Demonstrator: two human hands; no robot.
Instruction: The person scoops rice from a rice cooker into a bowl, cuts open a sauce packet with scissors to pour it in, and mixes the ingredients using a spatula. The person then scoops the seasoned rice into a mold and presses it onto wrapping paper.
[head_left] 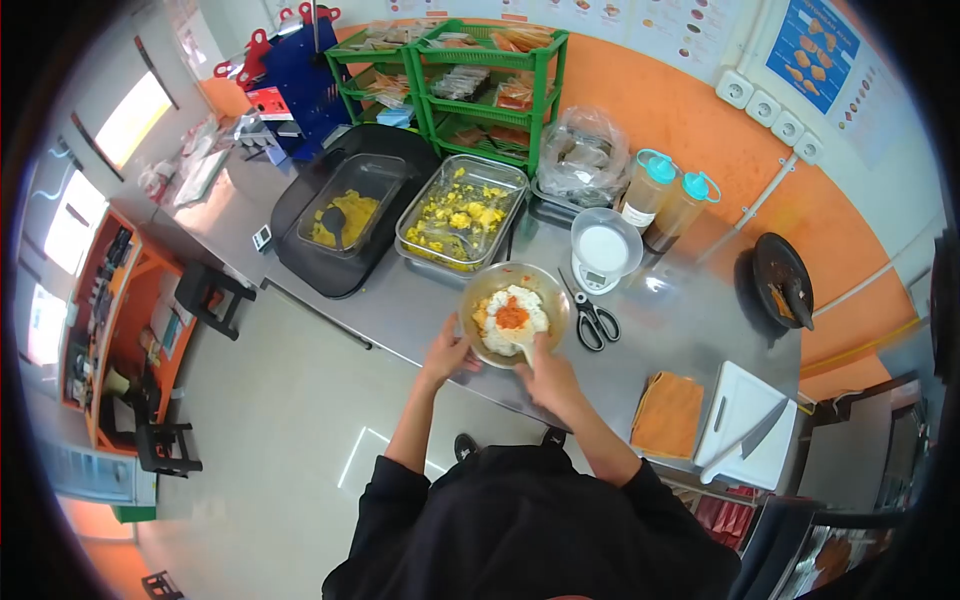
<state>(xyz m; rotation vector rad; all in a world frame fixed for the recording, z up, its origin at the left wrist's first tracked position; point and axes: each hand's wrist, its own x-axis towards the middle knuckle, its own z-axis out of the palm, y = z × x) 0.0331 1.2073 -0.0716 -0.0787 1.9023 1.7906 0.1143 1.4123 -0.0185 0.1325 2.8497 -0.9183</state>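
Observation:
A metal mixing bowl stands near the front edge of the counter. Inside it are white rice, some yellowish food and a dollop of orange-red paste. My left hand grips the bowl's left rim. In my right hand is a pale rice paddle, its blade dipping into the rice. Part of the handle is hidden by my fingers. Right of the bowl lie black-handled scissors, beside a kitchen scale that carries a clear round container.
Behind the bowl are a glass dish of yellow food and a black pan. Two squeeze bottles, a green rack and a mortar stand farther back. An orange cloth and a knife on a white board lie right.

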